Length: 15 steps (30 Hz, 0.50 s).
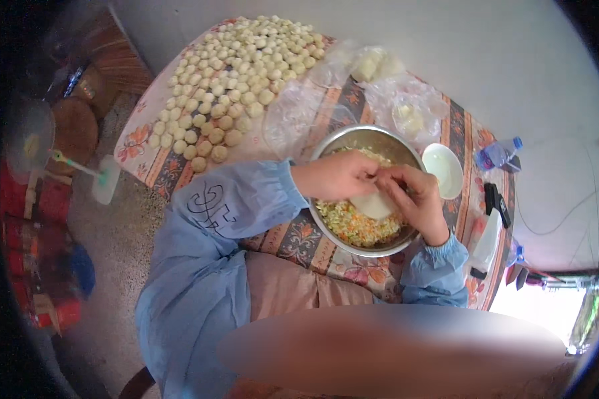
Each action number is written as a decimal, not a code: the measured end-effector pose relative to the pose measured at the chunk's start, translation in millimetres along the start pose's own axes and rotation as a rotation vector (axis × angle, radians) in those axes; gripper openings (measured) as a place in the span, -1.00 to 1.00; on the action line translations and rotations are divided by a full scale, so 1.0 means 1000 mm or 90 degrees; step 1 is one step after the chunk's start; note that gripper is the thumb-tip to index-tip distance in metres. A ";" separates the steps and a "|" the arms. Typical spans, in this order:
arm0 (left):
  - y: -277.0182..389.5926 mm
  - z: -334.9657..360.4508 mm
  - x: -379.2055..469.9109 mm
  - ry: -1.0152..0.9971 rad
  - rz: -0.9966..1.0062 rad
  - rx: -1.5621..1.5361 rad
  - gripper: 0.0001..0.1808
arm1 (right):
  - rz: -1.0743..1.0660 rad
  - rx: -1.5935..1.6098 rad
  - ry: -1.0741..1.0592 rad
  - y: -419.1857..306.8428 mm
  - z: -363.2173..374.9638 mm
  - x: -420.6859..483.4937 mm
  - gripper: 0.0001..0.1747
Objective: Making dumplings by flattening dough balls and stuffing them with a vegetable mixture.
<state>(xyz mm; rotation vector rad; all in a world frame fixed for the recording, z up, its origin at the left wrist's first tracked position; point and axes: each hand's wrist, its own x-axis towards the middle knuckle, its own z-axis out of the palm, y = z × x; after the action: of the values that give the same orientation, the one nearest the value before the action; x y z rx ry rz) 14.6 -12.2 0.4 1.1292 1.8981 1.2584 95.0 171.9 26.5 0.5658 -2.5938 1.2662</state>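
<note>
Over a stainless steel bowl (328, 138), my left hand (334, 174) and my right hand (417, 197) meet with their fingertips close together. Between them they hold a thin, pale piece of dough (377, 204), which hangs down above the filling. My fingers cover its upper edge, so how it is folded there is hidden. Finely chopped filling (354, 223) in white, green and orange lies in the bowl. A white bowl (444, 172), apparently with clear liquid inside, stands just beyond my right hand.
Many round dough balls (229, 90) cover the table's far left. Clear plastic bags (292, 117), some holding pale dough (372, 65), lie behind the metal bowl. A plastic bottle (499, 153) and black objects (496, 204) lie at right, by the wall. A green-handled fly swatter (105, 179) is at left.
</note>
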 end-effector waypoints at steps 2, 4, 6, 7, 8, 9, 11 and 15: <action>-0.016 -0.002 0.006 0.003 0.028 -0.121 -0.73 | 0.017 -0.021 0.033 0.010 -0.005 -0.001 -0.86; -0.022 -0.009 0.006 0.011 0.046 -0.244 -0.75 | 0.047 -0.026 0.052 0.002 -0.015 0.003 -0.84; -0.014 -0.023 0.002 0.049 -0.047 -0.575 -0.69 | 0.098 0.005 0.060 0.003 -0.020 0.004 -0.80; -0.014 -0.026 0.004 0.040 -0.049 -0.580 -0.69 | 0.108 0.002 0.062 0.004 -0.022 0.003 -0.80; -0.014 -0.027 0.006 0.086 -0.041 -0.611 -0.67 | 0.097 -0.053 -0.010 0.004 -0.025 0.002 -0.79; -0.015 -0.029 0.009 0.130 -0.032 -0.641 -0.63 | 0.086 -0.110 -0.082 0.005 -0.028 0.002 -0.79; -0.019 -0.029 0.014 0.117 -0.020 -0.664 -0.63 | 0.085 -0.134 -0.136 0.008 -0.026 -0.001 -0.74; -0.019 -0.028 0.015 0.119 -0.025 -0.692 -0.57 | 0.052 -0.161 -0.248 0.011 -0.014 0.000 -0.64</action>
<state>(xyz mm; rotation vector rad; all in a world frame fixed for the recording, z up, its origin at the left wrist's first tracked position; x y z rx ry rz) -21.3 -14.7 -7.1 0.3859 0.9986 2.0171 90.8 188.7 27.4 0.7240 -3.0628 0.8968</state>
